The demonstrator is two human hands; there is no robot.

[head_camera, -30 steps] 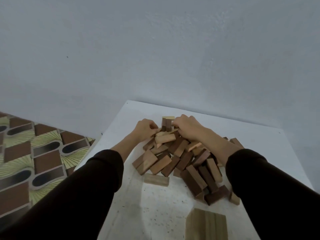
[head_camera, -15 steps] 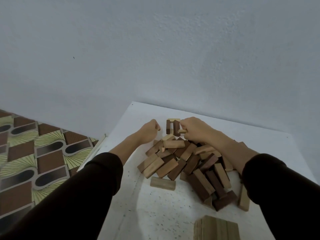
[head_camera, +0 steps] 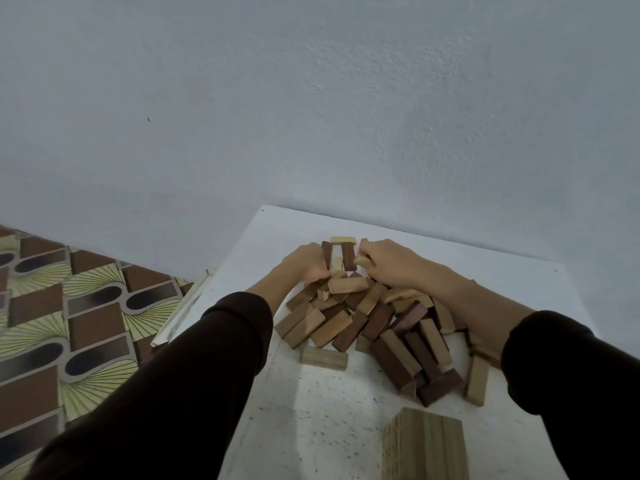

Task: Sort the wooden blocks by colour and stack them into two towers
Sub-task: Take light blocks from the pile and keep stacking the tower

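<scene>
Pinched a small light block (head_camera: 362, 260) in the curled fingers of the right hand (head_camera: 388, 263), at 12 o'clock of the pile of wooden blocks (head_camera: 367, 320). Set the left hand (head_camera: 304, 263), fingers curled, against an upright dark block (head_camera: 326, 258) just beside; impossible to tell whether truly gripped. Found a light tower (head_camera: 424, 445) at 6 o'clock on the white table (head_camera: 311, 427), and a stray light block (head_camera: 323, 357) at 7 o'clock of the pile.

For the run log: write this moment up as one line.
phase: sorting | right hand: grips light block | left hand: at mixed pile, grip unclear | light stack: standing, nearest camera
</scene>
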